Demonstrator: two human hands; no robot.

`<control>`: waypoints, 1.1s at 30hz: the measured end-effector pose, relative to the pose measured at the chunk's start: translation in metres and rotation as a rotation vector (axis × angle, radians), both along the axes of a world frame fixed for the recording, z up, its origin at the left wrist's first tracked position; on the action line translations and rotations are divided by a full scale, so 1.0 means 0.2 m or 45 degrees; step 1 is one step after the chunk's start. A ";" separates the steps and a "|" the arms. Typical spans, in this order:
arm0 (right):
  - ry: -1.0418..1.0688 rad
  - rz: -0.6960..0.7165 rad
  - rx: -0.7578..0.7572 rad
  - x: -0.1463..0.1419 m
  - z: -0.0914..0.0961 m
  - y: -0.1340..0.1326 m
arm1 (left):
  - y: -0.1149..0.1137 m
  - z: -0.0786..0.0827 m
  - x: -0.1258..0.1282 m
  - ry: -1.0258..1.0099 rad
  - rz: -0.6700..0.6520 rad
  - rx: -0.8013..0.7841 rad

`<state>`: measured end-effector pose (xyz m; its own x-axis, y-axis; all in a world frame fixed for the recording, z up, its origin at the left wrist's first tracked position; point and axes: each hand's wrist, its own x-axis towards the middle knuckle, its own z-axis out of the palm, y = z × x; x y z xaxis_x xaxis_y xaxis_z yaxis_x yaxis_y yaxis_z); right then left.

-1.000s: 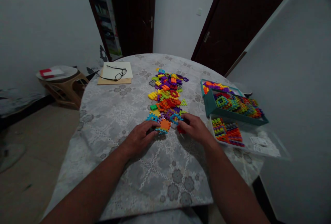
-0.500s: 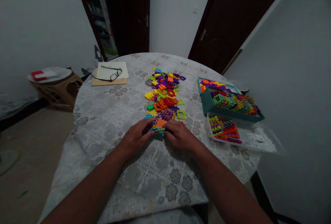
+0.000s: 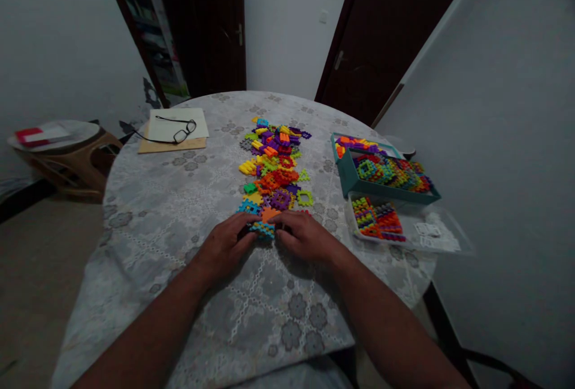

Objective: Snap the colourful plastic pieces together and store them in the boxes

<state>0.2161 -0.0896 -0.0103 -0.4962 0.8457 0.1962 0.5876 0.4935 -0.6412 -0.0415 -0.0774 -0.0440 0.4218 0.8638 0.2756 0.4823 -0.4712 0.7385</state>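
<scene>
Between my two hands, at the near end of a long pile of plastic interlocking blocks (image 3: 274, 176), sits a small build of blue interlocking blocks (image 3: 263, 230) with an orange piece (image 3: 269, 214) on top. My left hand (image 3: 227, 242) grips its left side, thumb in front and fingers behind. On the other side my right hand (image 3: 303, 236) is closed on the build, its fingers over the orange piece's right edge. My fingers partly cover the build. Just beyond it lie a purple square piece (image 3: 281, 199) and a lime-green square frame (image 3: 305, 198).
At right stand a teal box (image 3: 390, 188) full of joined blocks, another teal tray behind it, and a clear plastic container (image 3: 354, 227) with blocks. Eyeglasses (image 3: 181, 136) rest on papers (image 3: 197, 119) at the back left. Beside the table is a stool (image 3: 85, 131).
The view has swung a little to the right, so everything appears further left. Both hands stay on the blue build, and the right fingers now reach further over the orange piece.
</scene>
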 end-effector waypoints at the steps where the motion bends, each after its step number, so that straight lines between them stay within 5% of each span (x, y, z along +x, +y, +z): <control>1: -0.001 -0.057 0.012 0.03 0.01 0.01 | 0.00 0.01 0.00 0.007 0.002 -0.013; 6: -0.224 -0.536 0.103 0.24 0.04 0.06 | -0.02 0.05 0.00 0.032 0.015 -0.034; 9: -0.398 -0.626 0.037 0.31 0.01 0.06 | -0.01 0.07 0.00 0.021 0.054 -0.031; 17: -0.300 -0.517 -0.109 0.26 -0.01 0.05 | -0.01 0.07 0.01 0.004 0.034 -0.041; 23: 0.068 -0.405 -0.290 0.25 0.01 0.05 | -0.02 0.08 0.01 0.011 0.014 -0.092; 33: 0.153 -0.123 0.120 -0.04 0.03 -0.03 | -0.02 0.05 0.01 -0.020 -0.006 -0.118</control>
